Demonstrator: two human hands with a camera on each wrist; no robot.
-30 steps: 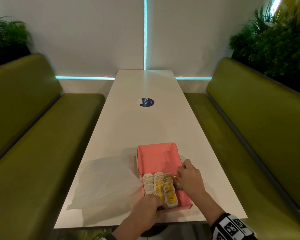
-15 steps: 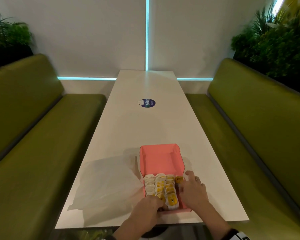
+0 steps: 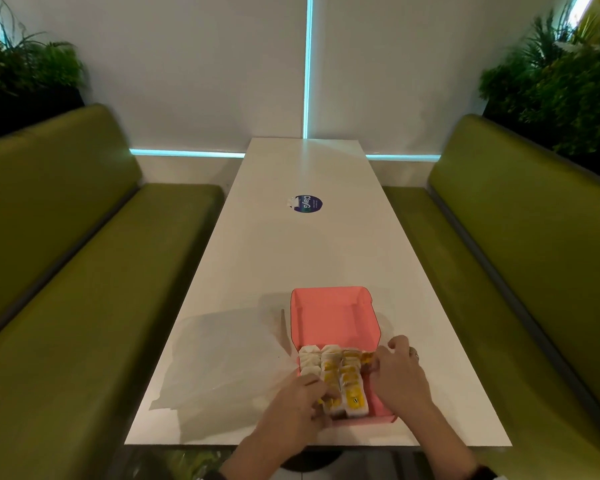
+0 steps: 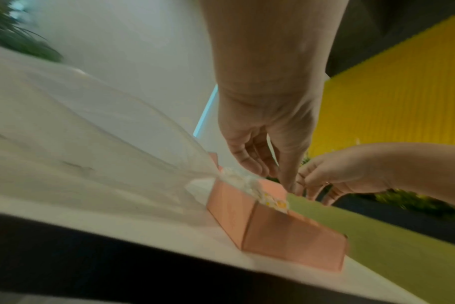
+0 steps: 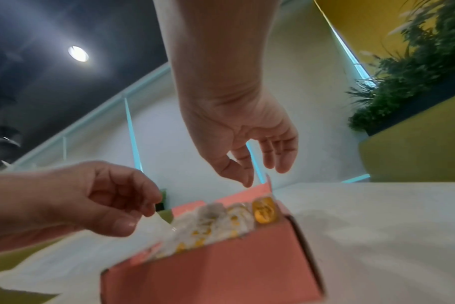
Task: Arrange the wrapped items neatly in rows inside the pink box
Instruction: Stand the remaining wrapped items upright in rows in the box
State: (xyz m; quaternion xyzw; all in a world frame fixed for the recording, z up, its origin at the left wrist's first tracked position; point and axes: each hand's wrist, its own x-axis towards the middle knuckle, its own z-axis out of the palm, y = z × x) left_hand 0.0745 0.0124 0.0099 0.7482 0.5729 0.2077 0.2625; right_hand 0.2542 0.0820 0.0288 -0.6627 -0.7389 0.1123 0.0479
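Pink box (image 3: pixel 333 317) is seen open-topped on the white tabletop (image 3: pixel 291 258), near the near edge, right of centre. The near half of the box is filled with wrapped items (image 3: pixel 329 370), standing on edge in rows running away from the viewer. At least three rows are counted from the head view: the left row shows mostly white wrap, the two to its right show yellow print. One more yellow item (image 5: pixel 264 209) is seen alone at the right wall, at the far end of the rows. The far half of the box floor is bare pink.

Left hand (image 3: pixel 297 407) is placed over the near left corner of the box. In the right wrist view its fingers (image 5: pixel 122 222) are curled, and a thin clear edge of wrapper is pinched between thumb and forefinger above the left rows.

Right hand (image 3: pixel 400 372) is held over the right wall of the box. In the right wrist view its fingers (image 5: pixel 281 152) hang loosely spread and slightly curled, with nothing held; thumb and forefinger tips are close above the box rim. Contact with the lone yellow item cannot be told.

A clear plastic bag (image 3: pixel 222 362) is lying flat on the tabletop, just left of the box and touching its left wall. A round blue sticker (image 3: pixel 307 203) is seen farther up the tabletop. Green benches (image 3: pixel 66 271) flank both sides.
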